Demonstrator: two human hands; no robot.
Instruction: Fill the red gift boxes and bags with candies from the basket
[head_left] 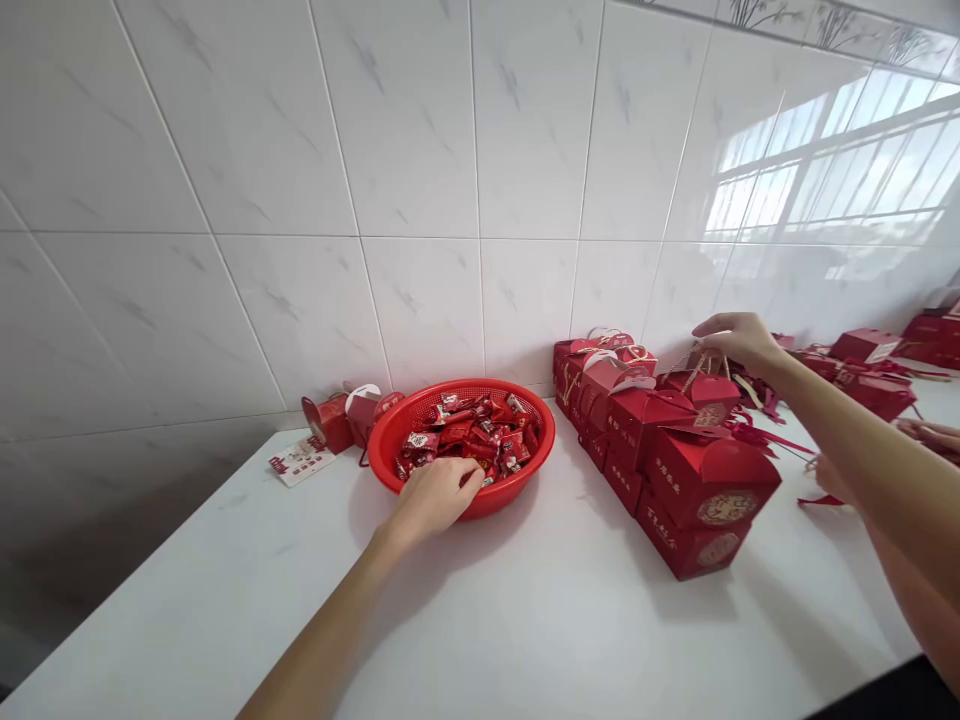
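Observation:
My left hand is over the near rim of a red plastic basket, its fingers curled down together at the wrapped candies; whatever they grip is hidden. Reaching across from the right, my right hand has its fingers closed on the twisted cord handle of a red gift box. That box sits at the back of a stack of red candy boxes, piled in rows beside the basket and printed with gold designs.
Left of the basket lie a small open red box and a printed card. Another person's hand shows at the right edge, near more red boxes and ribbons. A tiled wall backs the white table.

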